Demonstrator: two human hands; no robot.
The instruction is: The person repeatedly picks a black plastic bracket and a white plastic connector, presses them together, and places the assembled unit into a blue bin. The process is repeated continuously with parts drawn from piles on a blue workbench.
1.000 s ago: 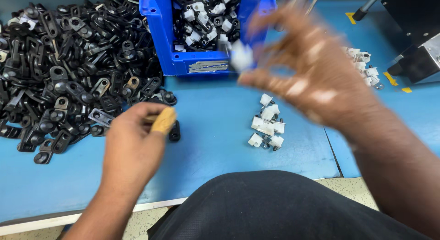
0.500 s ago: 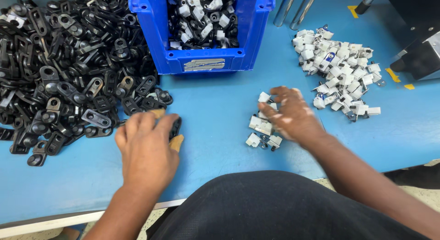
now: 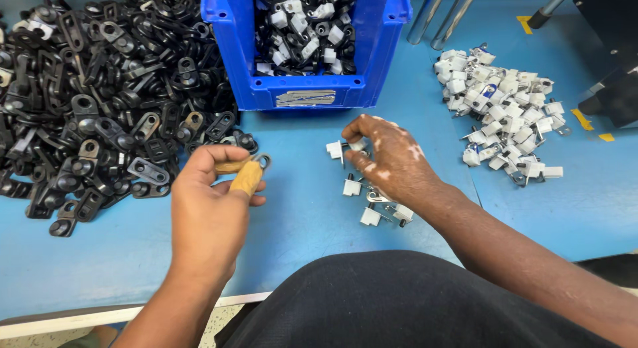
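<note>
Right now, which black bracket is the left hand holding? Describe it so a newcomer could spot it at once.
Start at the blue bin at the top centre, then drop to the left hand just below its left corner. The black bracket pokes from that grip, lifted off the blue table, unlike the heaped black brackets beside it.

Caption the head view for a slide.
Left hand pinches a black bracket; right hand picks a white clip before a blue bin.

Left hand [image 3: 211, 203] curled in a pinching grip, right hand [image 3: 392, 158] palm-down, fingertips pinched together
</note>
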